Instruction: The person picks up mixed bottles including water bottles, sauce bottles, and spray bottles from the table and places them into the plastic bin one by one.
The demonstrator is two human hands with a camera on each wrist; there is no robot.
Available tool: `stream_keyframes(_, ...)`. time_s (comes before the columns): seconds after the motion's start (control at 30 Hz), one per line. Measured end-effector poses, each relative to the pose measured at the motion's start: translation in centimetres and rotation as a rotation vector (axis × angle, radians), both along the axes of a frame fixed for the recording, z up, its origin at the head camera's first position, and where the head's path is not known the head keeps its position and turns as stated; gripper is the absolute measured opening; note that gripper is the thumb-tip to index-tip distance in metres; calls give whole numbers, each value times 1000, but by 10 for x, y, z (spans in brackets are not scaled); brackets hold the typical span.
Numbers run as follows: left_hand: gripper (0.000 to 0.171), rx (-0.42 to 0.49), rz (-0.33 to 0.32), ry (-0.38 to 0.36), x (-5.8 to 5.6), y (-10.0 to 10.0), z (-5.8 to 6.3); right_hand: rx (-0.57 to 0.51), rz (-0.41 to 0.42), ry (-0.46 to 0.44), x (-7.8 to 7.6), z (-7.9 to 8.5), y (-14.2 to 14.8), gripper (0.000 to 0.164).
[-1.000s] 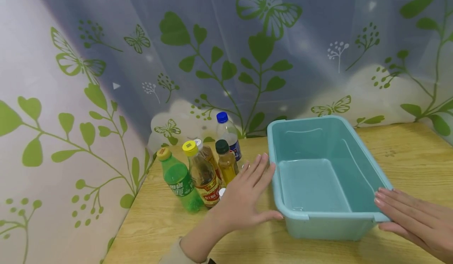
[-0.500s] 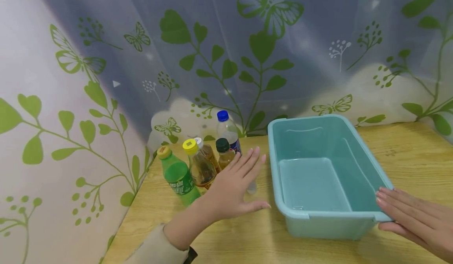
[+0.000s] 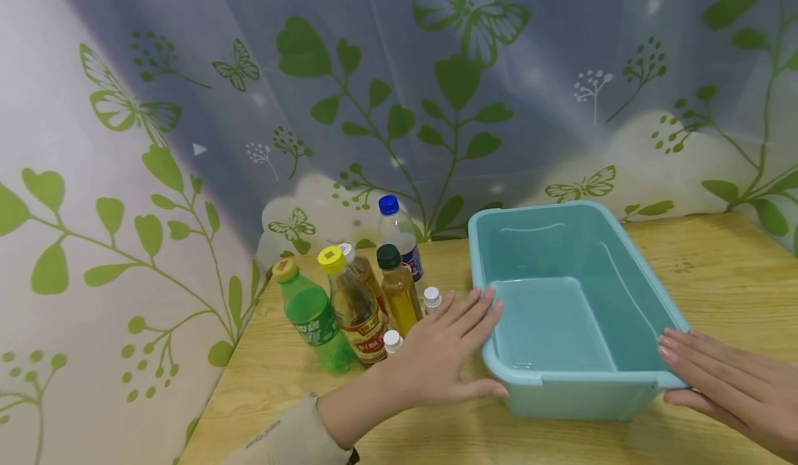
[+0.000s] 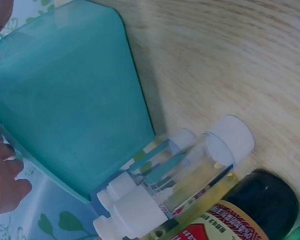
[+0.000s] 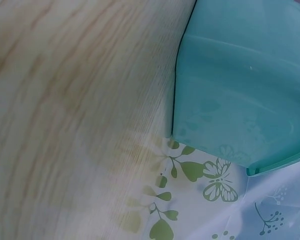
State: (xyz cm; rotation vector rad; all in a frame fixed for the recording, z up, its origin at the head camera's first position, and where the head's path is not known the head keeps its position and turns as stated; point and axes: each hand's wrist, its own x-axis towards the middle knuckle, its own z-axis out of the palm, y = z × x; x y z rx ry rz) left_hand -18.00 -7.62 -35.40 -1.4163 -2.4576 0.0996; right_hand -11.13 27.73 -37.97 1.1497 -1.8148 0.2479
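A teal plastic tub stands upright on the wooden table. My left hand has its fingers straight and spread, with the fingertips at the tub's left rim; whether they press on it I cannot tell. At the front right corner, my right hand rests straight fingers on the rim. In the left wrist view, part of the left hand shows beside the tub. Two small white-capped bottles stand by the left hand and are partly hidden behind it.
Left of the tub are a green soda bottle, a yellow-capped sauce bottle, a dark-capped bottle of yellow liquid, a blue-capped clear bottle and a white-capped brown bottle. A patterned curtain hangs behind the table.
The left hand first drew left, away from the tub's rim and over the bottles, then came back right to the rim. The right hand and the tub have stayed in place.
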Motion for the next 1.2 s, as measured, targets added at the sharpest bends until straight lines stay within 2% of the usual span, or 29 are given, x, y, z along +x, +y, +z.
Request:
stream_keyframes(0.23,86,103,-60,110,-1,0,-9,9,38,-4,0,-2,1,45)
stream_keyframes(0.43,83,101,-23,169,5,0,-10,54,35,-37,5,3,0,43)
stream_keyframes(0.67,81,140,-38,159,12,-1,-9,96,-15,-119,13,4,2,47)
stream_keyframes(0.77,82,144,-49,168,13,-2,-10,135,-11,-143,16,4,3,47)
stream_keyframes(0.93,85,142,-58,165,16,-6,-11,106,-20,-154,19,1,0,49)
stream_keyframes(1.1,84,106,-72,204,17,-9,-11,64,-18,-143,20,-2,-3,50)
stream_keyframes(1.2,81,92,-96,257,15,-12,-10,96,-60,-164,23,-1,-3,51)
